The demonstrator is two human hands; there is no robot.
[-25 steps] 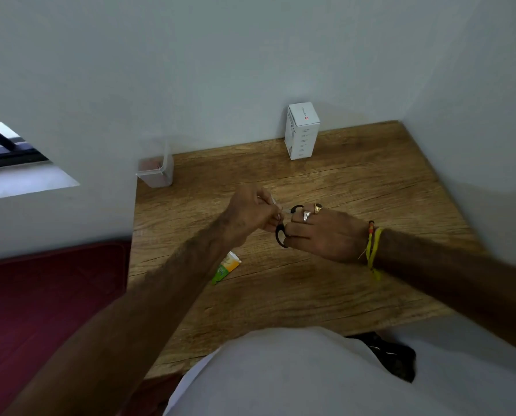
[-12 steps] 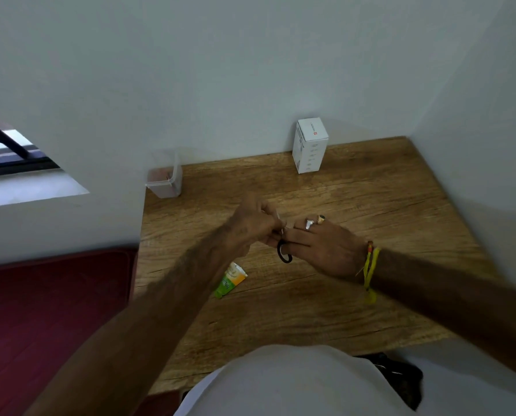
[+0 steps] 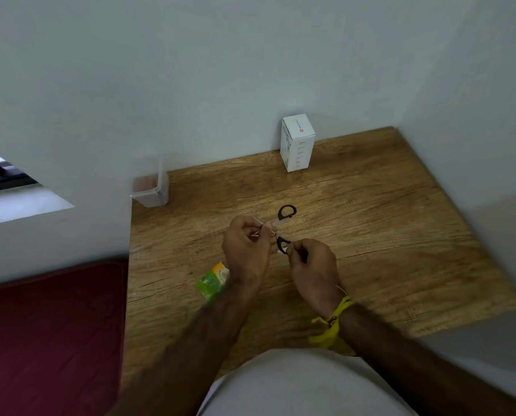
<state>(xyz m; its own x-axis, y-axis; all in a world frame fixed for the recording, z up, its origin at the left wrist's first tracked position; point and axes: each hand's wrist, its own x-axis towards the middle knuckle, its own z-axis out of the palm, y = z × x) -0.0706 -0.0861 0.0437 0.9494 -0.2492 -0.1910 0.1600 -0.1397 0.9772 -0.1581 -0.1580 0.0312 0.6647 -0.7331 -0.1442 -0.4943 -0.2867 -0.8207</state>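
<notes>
Small scissors with black ring handles (image 3: 286, 212) are held above the wooden table (image 3: 385, 235). My left hand (image 3: 247, 250) grips the blade end of the scissors with curled fingers; the blades are mostly hidden inside it. My right hand (image 3: 312, 267) pinches the nearer black handle ring. The farther handle ring sticks out free beyond the hands. A yellow thread band sits on my right wrist.
A green and orange tube (image 3: 213, 280) lies on the table beside my left forearm. A white box (image 3: 298, 142) stands at the back wall. A clear plastic container (image 3: 151, 187) sits in the table's back left corner. A red mattress (image 3: 49, 334) lies to the left.
My right hand has pulled back toward me and turned, and now pinches one handle ring. The other ring has swung out free beyond the hands. The camera view has shifted.
</notes>
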